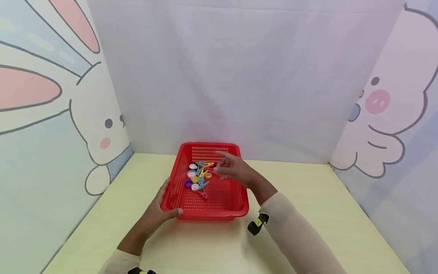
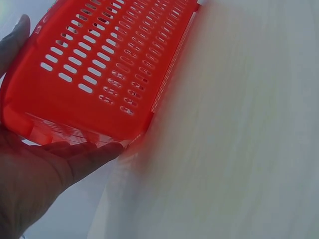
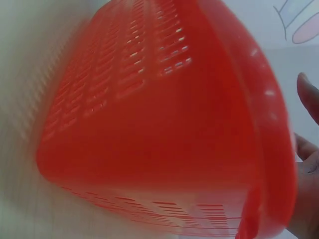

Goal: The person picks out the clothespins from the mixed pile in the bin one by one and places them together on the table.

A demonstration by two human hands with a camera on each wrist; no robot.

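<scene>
A red perforated plastic basket (image 1: pixel 210 205) stands on the table, holding bottle caps (image 1: pixel 191 174) in white, purple and yellow and small clothespins (image 1: pixel 202 184) in blue, yellow and pink. My left hand (image 1: pixel 157 211) grips the basket's near left corner, thumb on the rim and fingers along the outer side; the left wrist view shows those fingers (image 2: pixel 94 154) against the wall. Above the basket's right half hovers my right hand (image 1: pixel 236 170), fingers loosely bent and spread beside the pile. In the right wrist view the basket wall (image 3: pixel 149 129) covers most of that hand (image 3: pixel 306 184).
The pale yellow table (image 1: pixel 308 213) extends around the basket on both sides. A white cloth backdrop (image 1: pixel 219 83) rises behind it, with cartoon panels left and right. A black strap device (image 1: pixel 258 224) is on my right wrist.
</scene>
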